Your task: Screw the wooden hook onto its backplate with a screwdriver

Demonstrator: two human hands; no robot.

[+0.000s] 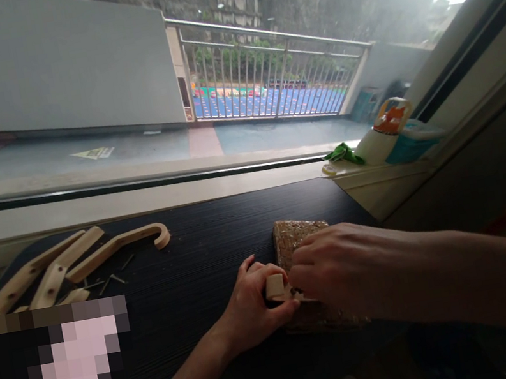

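My left hand (259, 298) is closed around a small pale wooden piece (275, 285) with a curved end, thumb along its near side. My right hand (329, 267) reaches in from the right, its fingers pinched together against the same piece. Dark spots show beside those fingertips, but whatever they pinch is hidden. Under and behind both hands lies a brown woven-looking block (290, 235), partly covered by the right hand and touching the black table (212, 235).
At the table's left lie several wooden pieces (60, 270), including a hooked one (116, 243), with thin screws or nails (117, 279) near them. A pixelated patch covers the lower left. On the right sill stand a white container (374, 143) and a green cloth (344, 153), beside the window.
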